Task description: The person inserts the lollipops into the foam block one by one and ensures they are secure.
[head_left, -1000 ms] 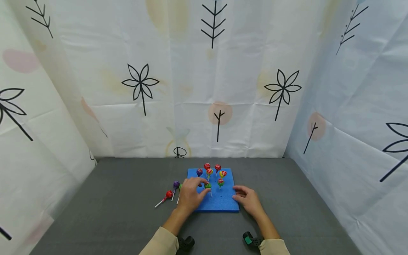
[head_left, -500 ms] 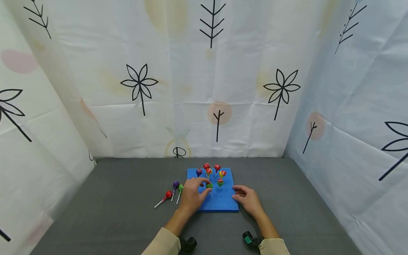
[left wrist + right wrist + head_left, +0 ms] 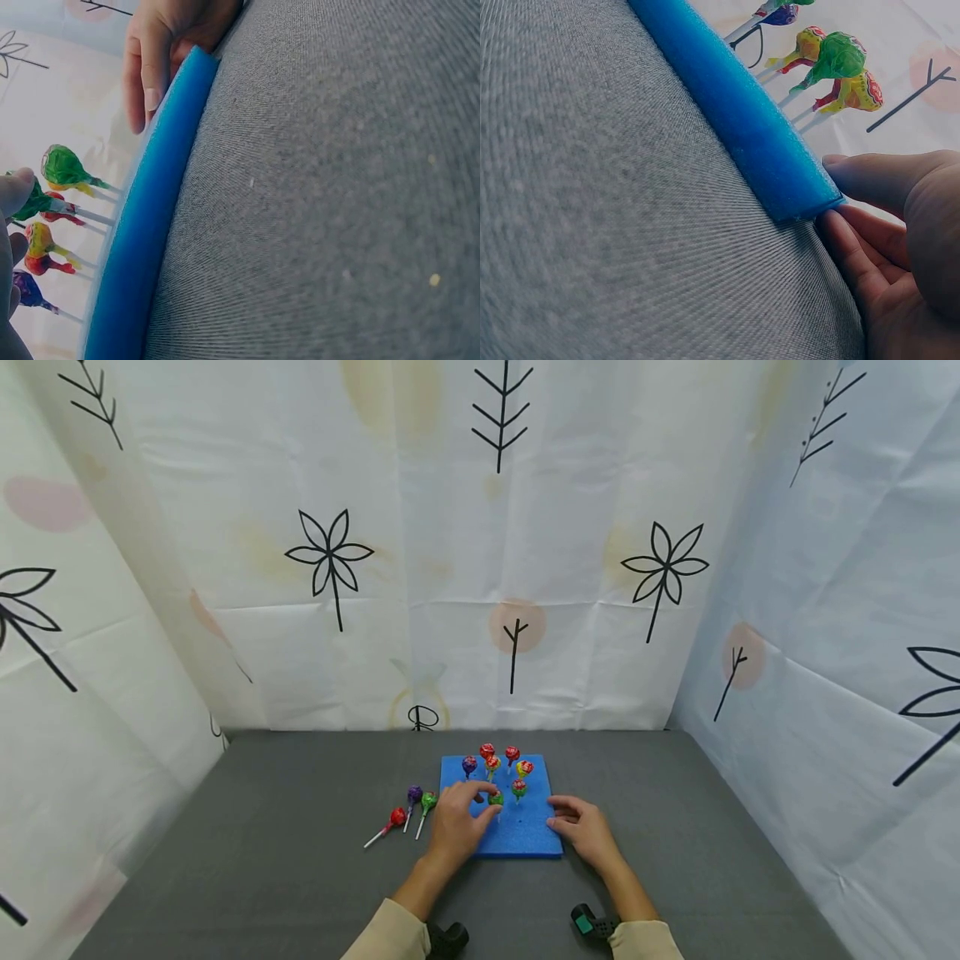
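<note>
white cloth walls (image 3: 442, 543) on three sides, printed with black line-drawn leaves and flowers plus pale pink and yellow blotches. below, a dark grey fabric-covered table (image 3: 262, 877). on it, toward the far edge, a thick, flat, nearly square board (image 3: 528, 841) of bright blue foam, dotted with a few small dark holes. at the bottom, beige sleeves (image 3: 390, 935). with the left hand (image 3: 453, 820), pinches the head of a green lollipop (image 3: 496, 799) between thumb and curled forefinger, over the board; white stick down toward the foam, cannot tell whether sunk in. with the right hand (image 3: 587, 833), grips the board's right edge, thumb on top, bent fingers against the side. at both wrists, black devices (image 3: 600, 929).

loose to the left on the table, near one another: red (image 3: 397, 816), purple (image 3: 415, 793) and green lollipops (image 3: 429, 799). upright in the foam, six more lollipops (image 3: 519, 787): two red, two yellow-and-red, one purple, one green-and-red, all with round glossy heads, twisted wrapper necks, thin white sticks.
</note>
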### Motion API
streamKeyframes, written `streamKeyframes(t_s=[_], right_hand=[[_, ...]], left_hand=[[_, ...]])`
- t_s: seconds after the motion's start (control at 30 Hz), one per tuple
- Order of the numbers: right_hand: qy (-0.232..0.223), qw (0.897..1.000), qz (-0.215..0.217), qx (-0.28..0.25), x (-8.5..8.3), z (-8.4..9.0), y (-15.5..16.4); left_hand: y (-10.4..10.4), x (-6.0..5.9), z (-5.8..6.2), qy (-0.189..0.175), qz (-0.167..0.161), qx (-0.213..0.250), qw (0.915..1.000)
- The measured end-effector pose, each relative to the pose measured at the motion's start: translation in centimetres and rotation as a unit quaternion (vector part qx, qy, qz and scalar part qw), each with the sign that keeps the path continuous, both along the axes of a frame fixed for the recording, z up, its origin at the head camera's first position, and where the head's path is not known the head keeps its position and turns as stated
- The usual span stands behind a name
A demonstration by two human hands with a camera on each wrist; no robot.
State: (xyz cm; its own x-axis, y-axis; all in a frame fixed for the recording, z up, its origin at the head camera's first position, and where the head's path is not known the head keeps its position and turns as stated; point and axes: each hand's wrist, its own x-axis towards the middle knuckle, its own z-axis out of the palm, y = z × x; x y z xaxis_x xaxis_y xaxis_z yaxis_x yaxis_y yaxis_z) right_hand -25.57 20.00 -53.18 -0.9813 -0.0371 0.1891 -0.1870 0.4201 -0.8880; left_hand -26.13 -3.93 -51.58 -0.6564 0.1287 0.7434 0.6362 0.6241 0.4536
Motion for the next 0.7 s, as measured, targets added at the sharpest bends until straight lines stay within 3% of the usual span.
streamKeyframes(t_s=[0.17, 0.4, 0.7], right_hand=[[0.004, 1.0, 0.002, -0.002, -0.11, -0.16, 0.05], [0.012, 1.0, 0.006, -0.002, -0.2, -0.2, 0.16], [0.011, 1.0, 0.004, 0.0, -0.16, -0.13, 0.14]], left_hand=[[0.1, 0.06, -0.14, 0.004, 0.004, 0.002, 1.0], [0.25, 0.2, -0.24, -0.026, 0.0, -0.003, 0.9997], [0.18, 0.45, -0.53, -0.025, 0.006, 0.012, 0.9996]])
